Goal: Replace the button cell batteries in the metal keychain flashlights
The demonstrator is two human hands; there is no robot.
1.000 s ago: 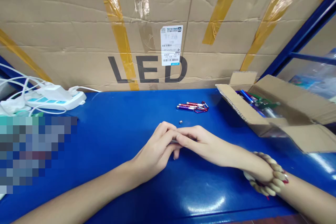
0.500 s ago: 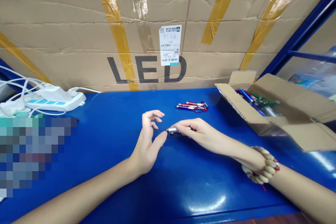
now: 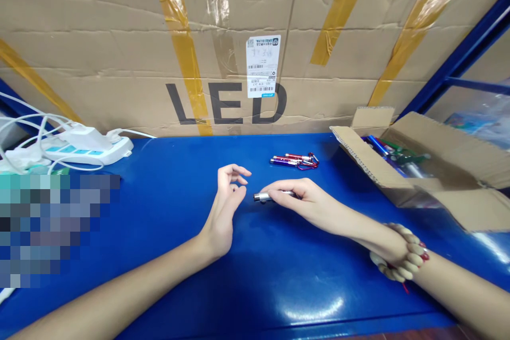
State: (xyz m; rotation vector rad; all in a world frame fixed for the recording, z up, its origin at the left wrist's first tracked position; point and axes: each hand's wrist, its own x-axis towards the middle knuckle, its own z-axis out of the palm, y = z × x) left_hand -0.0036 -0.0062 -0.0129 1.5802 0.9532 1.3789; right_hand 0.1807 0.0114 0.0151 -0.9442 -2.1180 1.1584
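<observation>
My right hand pinches a small silver keychain flashlight between thumb and fingers, its tip pointing left and its rear end hidden in the grip. Facing that tip, my left hand is open with curved fingers, and a small gap separates it from the flashlight. Behind the hands lie a purple flashlight and a red flashlight, side by side with red carabiner clips at their right ends.
At the right stands an open cardboard box holding several coloured flashlights. A white power strip with tangled cables lies at the left on the blue table. A large taped carton closes off the back.
My left hand has drawn slightly back from the flashlight's tip, its thumb now closer to its fingers. The right hand keeps its pinch, and the view has shifted a little.
</observation>
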